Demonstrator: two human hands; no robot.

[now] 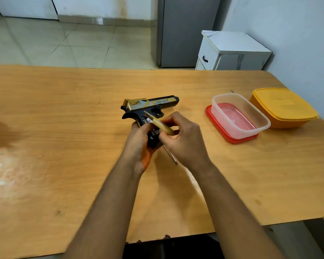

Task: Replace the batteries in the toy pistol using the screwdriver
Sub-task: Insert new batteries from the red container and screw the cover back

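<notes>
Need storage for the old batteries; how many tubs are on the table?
2, both right of the hands: a clear tub sitting on a red lid, and a lidded yellow tub beyond it by the wall.

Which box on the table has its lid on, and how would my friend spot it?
Look at the right end of the wooden table, near the wall. Two boxes stand side by side there; the yellow box is the one farther right. Unlike the open clear box resting on a red lid, it is solid yellow and closed.
</notes>
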